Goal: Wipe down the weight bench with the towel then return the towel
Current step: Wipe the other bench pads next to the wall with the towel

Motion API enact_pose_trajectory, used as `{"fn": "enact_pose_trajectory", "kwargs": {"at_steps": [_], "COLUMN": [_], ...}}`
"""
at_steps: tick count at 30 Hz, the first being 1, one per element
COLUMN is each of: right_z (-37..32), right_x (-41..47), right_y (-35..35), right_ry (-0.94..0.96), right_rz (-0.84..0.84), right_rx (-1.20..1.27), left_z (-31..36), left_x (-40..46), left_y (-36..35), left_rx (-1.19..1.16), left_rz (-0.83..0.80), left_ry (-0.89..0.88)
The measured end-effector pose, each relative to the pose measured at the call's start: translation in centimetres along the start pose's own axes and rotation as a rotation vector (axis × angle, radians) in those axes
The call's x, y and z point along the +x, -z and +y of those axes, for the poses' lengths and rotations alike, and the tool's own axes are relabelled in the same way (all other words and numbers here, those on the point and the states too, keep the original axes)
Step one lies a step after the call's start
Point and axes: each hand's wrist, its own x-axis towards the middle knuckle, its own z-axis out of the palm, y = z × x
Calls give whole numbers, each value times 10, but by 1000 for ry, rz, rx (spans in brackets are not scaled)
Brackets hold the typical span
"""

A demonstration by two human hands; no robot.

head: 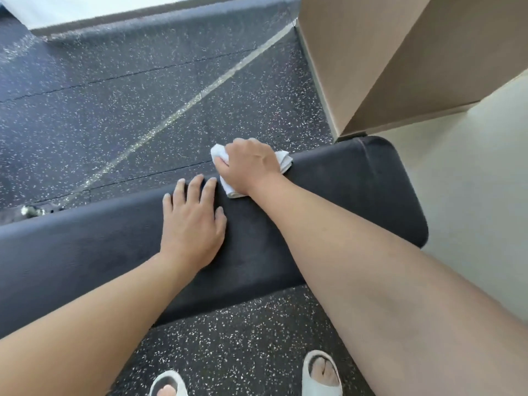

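Towel (281, 161) is gripped in curled right hand (248, 167) at far bench (343, 201) edge for wiping; left hand (193, 221) is laid flat, fingers straight, likely as brace.

Single head view, worn camera, wide-angle, looking steeply down and forward from standing height. Close over the table (328, 212), which runs 8 to 2 o'clock across frame. Speckled floor (114, 110) fills 12; the wearer's slippers (321, 375) at 6.
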Motion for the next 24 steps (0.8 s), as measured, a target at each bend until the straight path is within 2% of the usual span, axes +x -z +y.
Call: {"fn": "enact_pose_trajectory", "kwargs": {"at_steps": [4,9,12,15,20,24], "right_z": [97,178,194,205,200,198], "right_x": [-18,-44,-70,-121,-219,-230], "right_y": [24,36,36,29,20,17], "right_ry": [-48,-37,-70,-130,-204,-275], "right_rz": [109,298,441,499,470,473], "right_rx": [-16,21,39,71,57,49], "left_z": [95,182,220,234,230,231], "left_x": [40,93,111,116,119,120], "left_y": [-2,-2,-7,-15,-21,-24], "left_rx": [-53,-243,-214,-172,-113,-73], "left_rz": [-13,-12,21,157,139,138], "left_ry": [-63,251,392,479,449,449]}}
